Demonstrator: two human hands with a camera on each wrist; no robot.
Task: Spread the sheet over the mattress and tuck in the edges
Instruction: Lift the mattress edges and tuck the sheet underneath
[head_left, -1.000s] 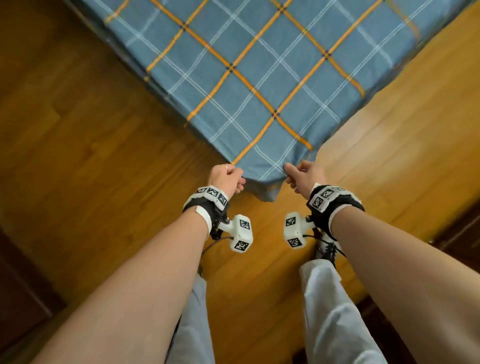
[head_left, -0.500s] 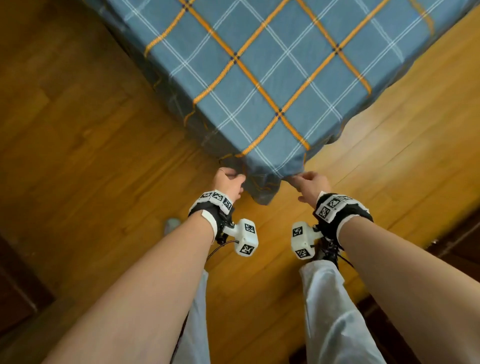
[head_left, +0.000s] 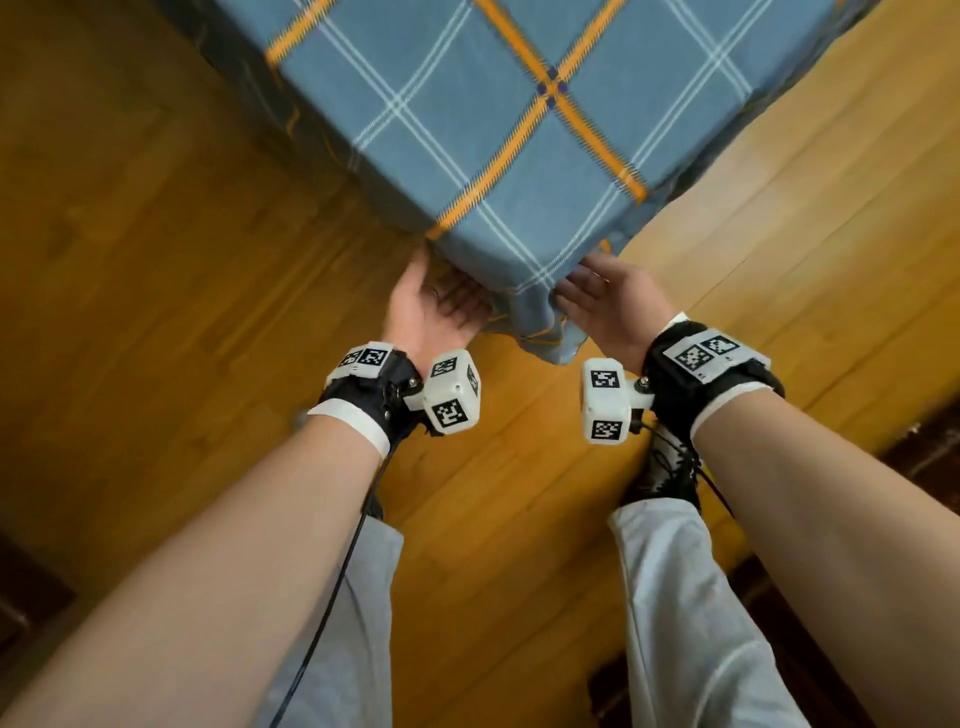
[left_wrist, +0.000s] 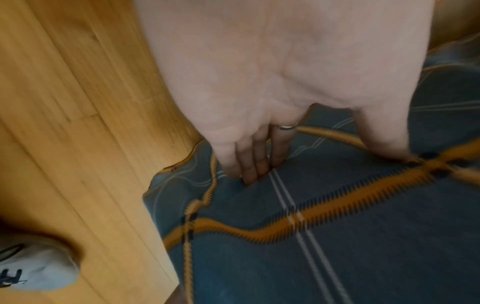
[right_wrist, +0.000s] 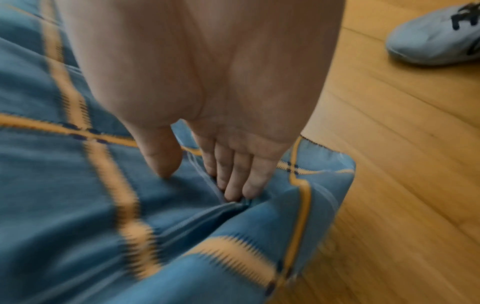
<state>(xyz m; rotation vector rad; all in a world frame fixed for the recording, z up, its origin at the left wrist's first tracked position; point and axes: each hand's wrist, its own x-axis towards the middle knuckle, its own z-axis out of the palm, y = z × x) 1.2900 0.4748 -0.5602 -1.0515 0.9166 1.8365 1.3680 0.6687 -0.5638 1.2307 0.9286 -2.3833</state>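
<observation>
Palms up at the bed corner, we push our flat-fingered left hand (head_left: 434, 306) and right hand (head_left: 602, 301) under the plaid sheet (head_left: 519, 130), evidently tucking its hanging edge beneath the mattress.

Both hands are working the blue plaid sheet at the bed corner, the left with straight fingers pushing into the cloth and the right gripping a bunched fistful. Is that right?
Not quite. The right hand grips nothing: in the right wrist view its fingers lie straight, tips pushing into a fold of the sheet. The left hand does likewise, both at the bed corner.

Blue plaid sheet (head_left: 467, 130) draped over the mattress corner, above wooden floor (head_left: 156, 260).
</observation>
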